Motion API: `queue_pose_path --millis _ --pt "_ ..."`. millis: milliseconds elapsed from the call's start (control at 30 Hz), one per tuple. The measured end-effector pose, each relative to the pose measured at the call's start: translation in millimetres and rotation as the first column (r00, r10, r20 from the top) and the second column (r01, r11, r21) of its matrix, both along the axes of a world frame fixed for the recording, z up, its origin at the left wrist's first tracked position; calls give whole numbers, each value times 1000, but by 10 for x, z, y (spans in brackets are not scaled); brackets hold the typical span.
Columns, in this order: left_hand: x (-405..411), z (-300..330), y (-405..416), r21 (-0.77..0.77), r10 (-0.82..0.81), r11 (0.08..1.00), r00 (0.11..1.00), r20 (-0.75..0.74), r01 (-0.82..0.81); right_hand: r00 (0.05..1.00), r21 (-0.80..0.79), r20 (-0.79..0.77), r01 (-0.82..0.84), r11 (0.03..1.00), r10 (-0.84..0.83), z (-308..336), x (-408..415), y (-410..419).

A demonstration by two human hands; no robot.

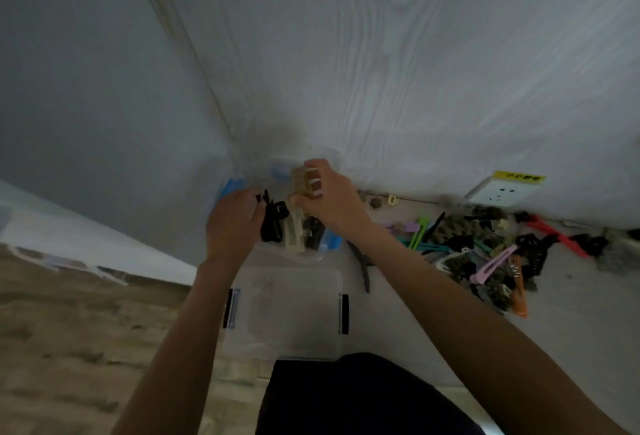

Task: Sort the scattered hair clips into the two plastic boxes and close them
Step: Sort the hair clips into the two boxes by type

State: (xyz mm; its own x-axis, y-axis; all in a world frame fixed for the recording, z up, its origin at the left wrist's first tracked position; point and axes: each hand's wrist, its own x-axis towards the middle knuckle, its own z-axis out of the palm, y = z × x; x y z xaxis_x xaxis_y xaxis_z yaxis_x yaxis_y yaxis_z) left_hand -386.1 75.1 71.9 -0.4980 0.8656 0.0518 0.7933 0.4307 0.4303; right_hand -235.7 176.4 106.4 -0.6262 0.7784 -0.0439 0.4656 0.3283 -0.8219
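A clear plastic box with blue latches (330,240) stands against the wall and holds several black and cream claw clips (294,232). My right hand (329,199) grips a tan claw clip (302,181) just above that box. My left hand (233,219) holds a black clip (264,199) at the box's left edge. In front of it lies a second clear box (287,313) with black side latches, its lid on. A scattered pile of hair clips (485,254) in many colours lies on the floor to the right.
A white wood-grain wall rises right behind the box, with a wall socket (498,190) low on the right. A few small clips (384,200) lie by the skirting. A dark long clip (363,268) lies between box and pile. My dark-clothed lap (346,396) fills the bottom.
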Motion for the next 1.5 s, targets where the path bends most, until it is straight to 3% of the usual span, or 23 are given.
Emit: queue_pose_path --millis 100,200,367,533,633,733,833,900,1067,1133,1233,1300,1367,1433,1500 --pt "-71 -127 -175 -35 -11 999 1000 -15 11 950 197 242 -249 948 199 -190 -240 -41" --pt "-14 -171 -276 25 16 1000 998 64 -17 885 402 418 -383 832 205 -302 -347 -58" --pt "72 -75 -227 121 -20 993 997 80 11 945 488 282 -287 824 163 -213 14 -148" --pt "564 152 70 261 -250 948 936 248 184 985 428 172 -44 903 -34 -155 987 -183" --pt "980 155 325 286 -461 880 827 321 379 953 398 203 131 908 -226 -259 1619 -205" --pt "1423 21 615 171 -556 828 748 363 533 858 369 365 223 902 -361 -495 2134 -96" --pt "1889 -162 869 12 -595 766 702 390 643 705 298 588 268 916 -397 -691 2502 39" --pt "2206 -274 1053 -52 -630 724 690 357 687 684 266 620 277 923 -384 -752 2655 38" --pt "2779 -485 1398 -136 -604 754 759 242 643 820 263 506 149 953 -268 -952 2963 -66" --pt "2863 -565 1444 -163 -607 757 773 183 633 861 256 383 249 934 -335 -945 3097 -32" --pt "2832 -651 1440 -163 -613 769 785 91 619 785 314 285 466 827 -550 -830 3283 176" --pt "2818 -673 1412 -144 -630 769 777 -3 623 685 342 380 520 783 -621 -783 3434 374" --pt "2801 -667 1387 -123 -637 770 765 -94 626 612 262 518 552 792 -598 -781 3530 530" --pt "2795 -648 1385 -47 -603 797 791 -105 602 635 148 558 558 817 -535 -823 3554 629" --pt "2810 -603 1404 2 -569 822 822 12 569 696 78 514 544 835 -501 -872 3540 670"
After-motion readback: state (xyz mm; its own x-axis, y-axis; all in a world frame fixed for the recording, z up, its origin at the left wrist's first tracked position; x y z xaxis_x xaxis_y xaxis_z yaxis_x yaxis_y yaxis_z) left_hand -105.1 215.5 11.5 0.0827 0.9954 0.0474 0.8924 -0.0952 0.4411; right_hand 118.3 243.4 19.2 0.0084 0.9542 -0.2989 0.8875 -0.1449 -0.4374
